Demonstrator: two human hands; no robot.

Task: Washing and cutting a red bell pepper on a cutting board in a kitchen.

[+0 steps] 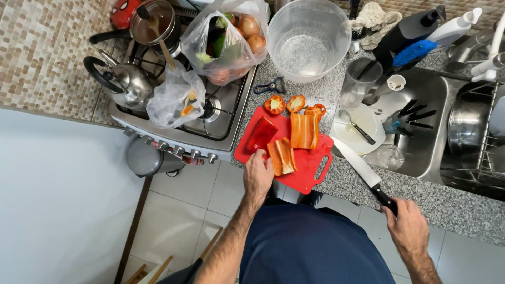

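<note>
We are in the middle of cutting up a red pepper on the red cutting board (310,173), which lies at the front edge of the bench (442,202), just right of the stove (221,131) and left of the sink (421,142). Our left hand (258,176) rests at the board's near-left corner, its fingers curled together against the nearest pepper piece (281,156), touching rather than gripping it as far as we can tell. Our right hand (407,229) is closed on the black handle of the knife (360,168), whose blade lies across the bench edge, pointing toward the board but clear of the pepper. A second opened piece (304,130) and a darker red slab (261,134) lie further back on the board, and the cut-off ends (294,103) sit just beyond its far edge. We judge that the next move calls for pinning the near piece flat, fingertips tucked back, and swinging the blade over it.
</note>
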